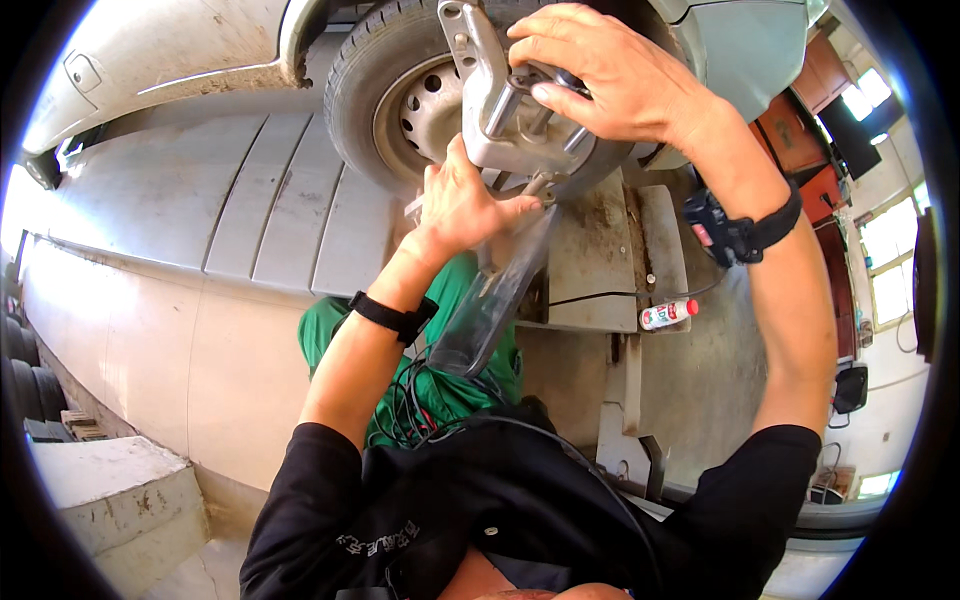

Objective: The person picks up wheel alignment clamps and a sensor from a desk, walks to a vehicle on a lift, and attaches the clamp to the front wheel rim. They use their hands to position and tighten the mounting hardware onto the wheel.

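A silvery metal wheel clamp (515, 152) with rods and a long drilled arm stands in front of a car wheel (352, 110). From its lower side hangs a flat, see-through dark panel (485, 320). My left hand (462, 205) grips the clamp's lower left, thumb stretched along its bottom edge. On the upper right, my right hand (622, 80) curls its fingers over the clamp's rods and handle, thumb underneath. My fingers and the clamp hide part of the wheel. Whether the clamp touches the rim, I cannot tell.
The wheel is by a grey platform (590, 275), where a white bottle with a red cap (668, 315) lies near a black cable. A muddy car body (200, 45) is at upper left. Dark cables (405, 395) lie over my green trousers. A pale block (120, 490) stands lower left.
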Tool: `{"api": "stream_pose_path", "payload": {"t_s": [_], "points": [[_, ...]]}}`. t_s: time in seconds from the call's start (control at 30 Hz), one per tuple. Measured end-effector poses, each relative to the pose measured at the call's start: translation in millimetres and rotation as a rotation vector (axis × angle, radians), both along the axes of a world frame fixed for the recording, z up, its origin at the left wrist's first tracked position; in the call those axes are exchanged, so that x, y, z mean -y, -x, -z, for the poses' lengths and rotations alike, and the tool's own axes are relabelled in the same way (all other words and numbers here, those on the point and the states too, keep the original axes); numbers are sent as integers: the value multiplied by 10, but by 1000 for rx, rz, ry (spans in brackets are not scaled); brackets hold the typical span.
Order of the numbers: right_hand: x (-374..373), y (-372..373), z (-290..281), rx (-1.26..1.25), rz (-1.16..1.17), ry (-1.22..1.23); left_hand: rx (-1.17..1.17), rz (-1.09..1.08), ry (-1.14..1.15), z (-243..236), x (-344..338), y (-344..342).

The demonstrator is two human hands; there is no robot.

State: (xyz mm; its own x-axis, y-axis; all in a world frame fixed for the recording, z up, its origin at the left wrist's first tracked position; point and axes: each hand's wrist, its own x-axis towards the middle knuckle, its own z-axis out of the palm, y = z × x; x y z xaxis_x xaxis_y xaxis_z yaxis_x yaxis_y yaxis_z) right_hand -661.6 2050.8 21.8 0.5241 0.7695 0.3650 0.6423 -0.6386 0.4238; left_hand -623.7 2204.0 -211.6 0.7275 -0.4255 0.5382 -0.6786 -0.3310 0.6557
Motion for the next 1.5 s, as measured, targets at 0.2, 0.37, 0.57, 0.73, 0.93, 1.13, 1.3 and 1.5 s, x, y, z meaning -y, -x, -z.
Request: {"api": "stream_pose_path", "payload": {"t_s": [0.2, 0.37, 0.57, 0.73, 0.93, 1.13, 1.3, 1.5], "points": [[-167, -137, 201, 129, 219, -187, -6, -8, 3, 14, -11, 24], [-642, -103, 198, 88, 960, -227, -26, 35, 40, 30, 4, -3], [-239, 96, -201, -132, 255, -6, -1, -8, 28, 27, -14, -39], [-94, -63, 117, 58, -28, -144, -12, -4, 47, 38, 44, 6], [-598, -69, 244, 127, 965, -108, 23, 6, -18, 74, -27, 12], [-545, -16, 2, -48, 809, -154, 49, -6, 44, 71, 40, -66], [-198, 49, -101, -70, 74, -37, 45, -29, 49, 60, 12, -39], [-334, -77, 337, 259, 587, -142, 64, -27, 2, 92, -16, -6]]}}
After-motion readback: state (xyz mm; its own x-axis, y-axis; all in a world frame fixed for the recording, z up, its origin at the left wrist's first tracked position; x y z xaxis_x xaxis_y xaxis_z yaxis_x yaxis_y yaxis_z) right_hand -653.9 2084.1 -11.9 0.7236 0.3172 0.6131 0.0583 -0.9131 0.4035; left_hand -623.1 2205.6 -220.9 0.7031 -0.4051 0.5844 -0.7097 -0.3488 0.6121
